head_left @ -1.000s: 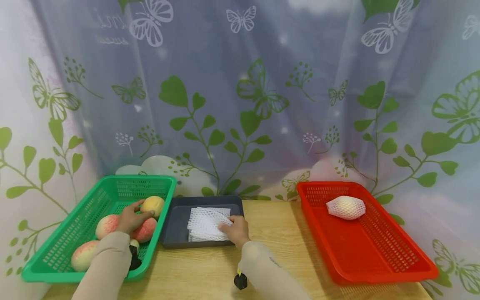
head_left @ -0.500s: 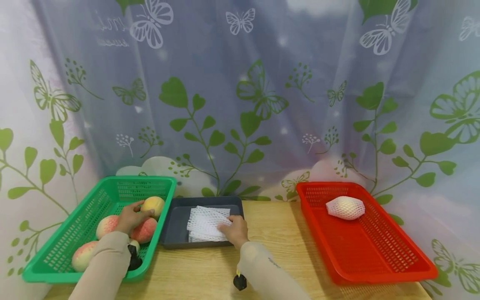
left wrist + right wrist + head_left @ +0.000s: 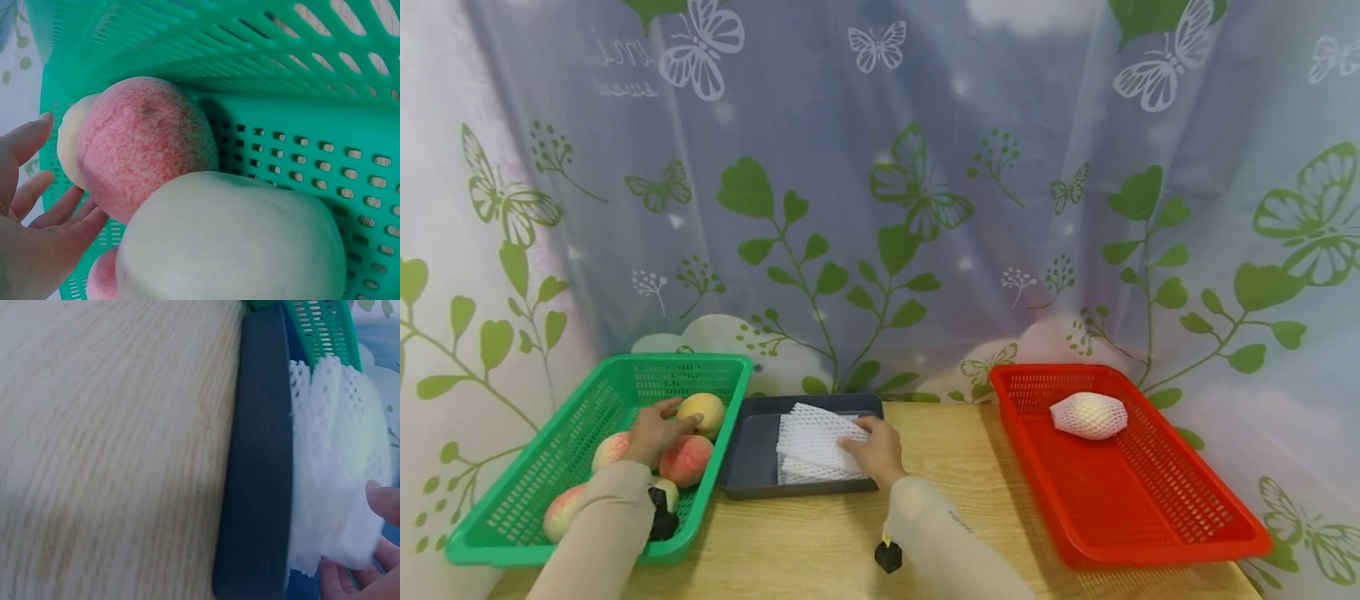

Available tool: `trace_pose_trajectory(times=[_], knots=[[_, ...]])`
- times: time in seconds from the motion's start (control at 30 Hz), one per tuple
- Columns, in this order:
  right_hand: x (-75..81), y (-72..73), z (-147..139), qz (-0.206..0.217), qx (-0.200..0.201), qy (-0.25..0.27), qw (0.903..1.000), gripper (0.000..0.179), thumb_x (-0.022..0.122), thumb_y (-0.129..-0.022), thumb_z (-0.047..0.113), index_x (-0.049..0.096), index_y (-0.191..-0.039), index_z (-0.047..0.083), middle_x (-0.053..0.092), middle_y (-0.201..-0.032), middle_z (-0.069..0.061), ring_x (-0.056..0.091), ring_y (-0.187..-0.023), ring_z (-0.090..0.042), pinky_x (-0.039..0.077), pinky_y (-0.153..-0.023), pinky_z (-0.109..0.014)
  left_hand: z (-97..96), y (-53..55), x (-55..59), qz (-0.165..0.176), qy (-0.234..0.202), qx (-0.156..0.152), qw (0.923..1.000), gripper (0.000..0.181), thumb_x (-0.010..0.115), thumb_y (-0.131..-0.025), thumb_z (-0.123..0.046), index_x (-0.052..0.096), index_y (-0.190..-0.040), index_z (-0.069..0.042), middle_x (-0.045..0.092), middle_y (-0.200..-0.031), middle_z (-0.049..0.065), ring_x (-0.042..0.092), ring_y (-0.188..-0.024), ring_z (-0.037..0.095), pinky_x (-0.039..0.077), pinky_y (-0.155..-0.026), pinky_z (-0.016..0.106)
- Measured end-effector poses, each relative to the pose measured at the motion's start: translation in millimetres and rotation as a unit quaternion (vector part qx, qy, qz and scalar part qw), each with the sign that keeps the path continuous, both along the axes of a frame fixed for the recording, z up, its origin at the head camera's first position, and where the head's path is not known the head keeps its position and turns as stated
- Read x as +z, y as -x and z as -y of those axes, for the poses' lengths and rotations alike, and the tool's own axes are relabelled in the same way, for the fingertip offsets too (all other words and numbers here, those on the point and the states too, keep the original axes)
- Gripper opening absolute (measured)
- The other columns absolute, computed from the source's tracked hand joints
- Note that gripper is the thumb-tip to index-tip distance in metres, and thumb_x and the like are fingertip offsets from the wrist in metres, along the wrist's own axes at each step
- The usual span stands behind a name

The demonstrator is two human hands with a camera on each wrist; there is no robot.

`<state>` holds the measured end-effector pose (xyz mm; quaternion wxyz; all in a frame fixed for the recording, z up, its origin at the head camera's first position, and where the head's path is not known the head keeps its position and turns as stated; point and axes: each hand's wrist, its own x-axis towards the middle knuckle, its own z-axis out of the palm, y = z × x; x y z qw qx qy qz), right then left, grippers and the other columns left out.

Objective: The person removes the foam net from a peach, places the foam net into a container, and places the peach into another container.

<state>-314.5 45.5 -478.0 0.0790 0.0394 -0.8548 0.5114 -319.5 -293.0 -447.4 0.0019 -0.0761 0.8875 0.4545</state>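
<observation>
My left hand is over the fruit in the green basket, beside a yellow peach. Its spread thumb and fingers reach around the near side of that peach, with the thumb overlapping it in the head view. A pink-red peach and a large pale one lie closer to the left wrist camera. With thumb and fingers, my right hand pinches the right end of a white foam fruit net, raised at an angle above the other nets in the dark grey tray.
At the right stands a red basket holding one pale fruit in a foam net. More pink and pale peaches lie in the green basket. A printed curtain hangs behind the wooden table.
My right hand has drawn the top foam net up and slightly right, tilting its far corner upward. My left hand has shifted a little left, uncovering more of the red peach.
</observation>
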Motion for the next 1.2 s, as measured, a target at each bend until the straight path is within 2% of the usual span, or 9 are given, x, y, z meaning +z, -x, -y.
trace_pose_trajectory(times=[0.3, 0.63, 0.77, 0.9, 1.2], knots=[[9.7, 2.2, -17.4, -0.007, 0.021, 0.011, 0.9997, 0.039, 0.075, -0.084, 0.018, 0.065, -0.117, 0.0, 0.066, -0.112, -0.016, 0.061, -0.104, -0.034, 0.054, -0.086, -0.043, 6.4, -2.0, 5.6, 0.0, -0.029, 0.004, 0.9996, 0.078, 0.06, -0.095, -0.033, 0.019, -0.149, 0.005, 0.021, -0.148, 0.037, 0.023, -0.132, 0.054, 0.033, -0.104, 0.061], [33.8, 3.3, -37.5, -0.003, 0.007, 0.032, 0.9995, 0.04, 0.075, -0.084, 0.02, 0.065, -0.119, 0.003, 0.065, -0.116, -0.018, 0.06, -0.106, -0.033, 0.053, -0.087, -0.042, 13.9, -7.3, 14.9, -0.002, 0.0, 0.005, 1.0, 0.078, 0.059, -0.094, -0.036, 0.021, -0.149, 0.006, 0.025, -0.146, 0.037, 0.026, -0.131, 0.054, 0.033, -0.103, 0.061], [44.7, 3.7, -48.1, 0.009, 0.0, 0.051, 0.9986, 0.04, 0.074, -0.085, 0.022, 0.064, -0.12, 0.004, 0.064, -0.118, -0.016, 0.058, -0.108, -0.031, 0.051, -0.09, -0.042, 15.4, -9.9, 20.6, -0.002, 0.012, -0.009, 0.9999, 0.077, 0.058, -0.095, -0.034, 0.019, -0.149, 0.005, 0.023, -0.146, 0.037, 0.025, -0.131, 0.054, 0.032, -0.104, 0.061], [52.6, 8.1, -62.8, 0.009, -0.001, 0.066, 0.9978, 0.043, 0.073, -0.086, 0.024, 0.062, -0.122, 0.004, 0.062, -0.122, -0.016, 0.058, -0.11, -0.031, 0.05, -0.092, -0.043, 13.0, -10.4, 27.2, 0.002, 0.015, -0.017, 0.9997, 0.08, 0.058, -0.095, -0.039, 0.017, -0.151, 0.002, 0.02, -0.148, 0.036, 0.021, -0.133, 0.054, 0.029, -0.105, 0.063], [67.5, 15.6, -94.1, -0.002, -0.002, 0.083, 0.9965, 0.045, 0.072, -0.087, 0.02, 0.059, -0.125, 0.001, 0.059, -0.125, -0.02, 0.056, -0.114, -0.033, 0.047, -0.096, -0.046, -8.9, -9.1, 41.0, -0.022, 0.015, -0.06, 0.9978, 0.082, 0.058, -0.094, -0.043, 0.016, -0.152, -0.002, 0.022, -0.149, 0.035, 0.025, -0.133, 0.052, 0.035, -0.102, 0.062]])
